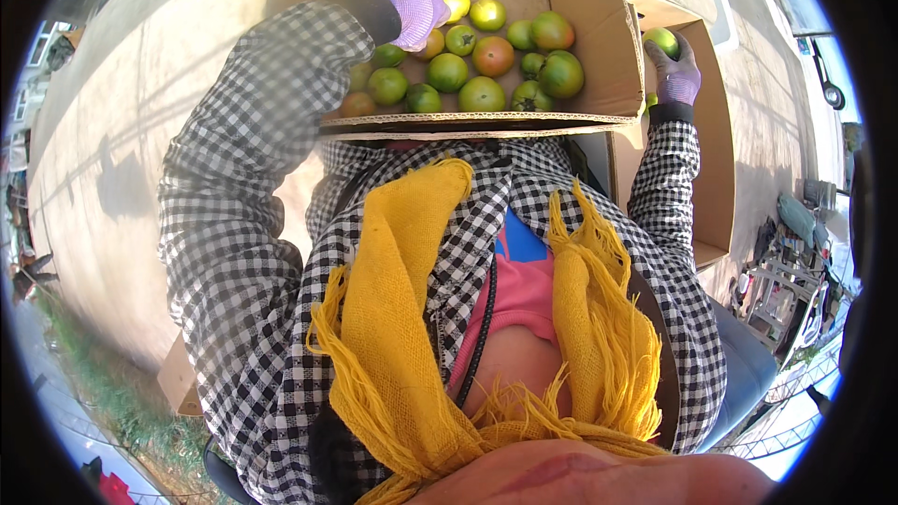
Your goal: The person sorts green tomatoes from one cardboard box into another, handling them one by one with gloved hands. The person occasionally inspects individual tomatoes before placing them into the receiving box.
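Note:
A large cardboard box (593, 28) stands in front of my body with several green and reddish tomatoes inside. My left hand (414, 12), in a purple knit glove, reaches down among them. Its fingertips are turned away, so whether it grips a tomato is hidden. Near it lie a yellow-green tomato (454, 4) and an orange-tinged tomato (432, 45). Off to the right, my gloved right hand (678, 73) has its fingers around a green tomato (661, 42). This hand is over a second cardboard box (712, 119), where part of another green tomato (651, 100) shows beside the wrist.
Pale concrete ground (133, 126) spreads out on both sides. At the lower left, a cardboard piece (181, 379) sits by a strip of grass (105, 365). A blue seat-like surface (740, 365) is at my right side, with piled items and a metal frame (779, 298) beyond.

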`<state>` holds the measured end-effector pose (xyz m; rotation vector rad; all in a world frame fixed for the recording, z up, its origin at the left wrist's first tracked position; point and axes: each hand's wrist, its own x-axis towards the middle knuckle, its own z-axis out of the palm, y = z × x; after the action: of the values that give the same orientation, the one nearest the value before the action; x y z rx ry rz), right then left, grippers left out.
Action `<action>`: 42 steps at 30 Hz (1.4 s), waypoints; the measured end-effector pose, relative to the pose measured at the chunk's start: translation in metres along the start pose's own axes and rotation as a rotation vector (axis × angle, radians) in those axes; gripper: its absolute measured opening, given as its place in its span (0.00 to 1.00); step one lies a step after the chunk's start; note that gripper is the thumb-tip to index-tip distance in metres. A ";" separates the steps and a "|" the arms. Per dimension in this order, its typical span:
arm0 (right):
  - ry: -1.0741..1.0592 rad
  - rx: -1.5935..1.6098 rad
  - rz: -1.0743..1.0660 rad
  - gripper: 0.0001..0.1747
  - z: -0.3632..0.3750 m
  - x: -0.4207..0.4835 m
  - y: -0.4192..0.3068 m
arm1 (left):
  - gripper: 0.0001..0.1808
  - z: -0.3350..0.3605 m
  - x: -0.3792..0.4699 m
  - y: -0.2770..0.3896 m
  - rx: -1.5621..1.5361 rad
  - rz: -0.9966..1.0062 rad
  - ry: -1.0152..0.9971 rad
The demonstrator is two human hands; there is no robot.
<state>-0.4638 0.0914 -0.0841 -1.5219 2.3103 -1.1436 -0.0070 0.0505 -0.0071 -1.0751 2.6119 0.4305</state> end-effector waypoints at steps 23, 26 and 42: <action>-0.201 -0.054 -0.095 0.33 0.064 -0.017 0.051 | 0.23 -0.017 0.004 0.000 0.123 -0.098 0.202; -0.089 0.246 -0.030 0.33 0.028 -0.009 0.004 | 0.25 -0.048 -0.007 0.021 -0.385 -0.109 0.236; -0.266 0.501 -0.614 0.30 -0.060 -0.099 -0.194 | 0.28 -0.046 -0.012 0.060 -1.020 0.347 0.264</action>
<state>-0.3065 0.1671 0.0589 -2.0490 1.2738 -1.3924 -0.0488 0.0813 0.0491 -0.9213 2.8033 1.9560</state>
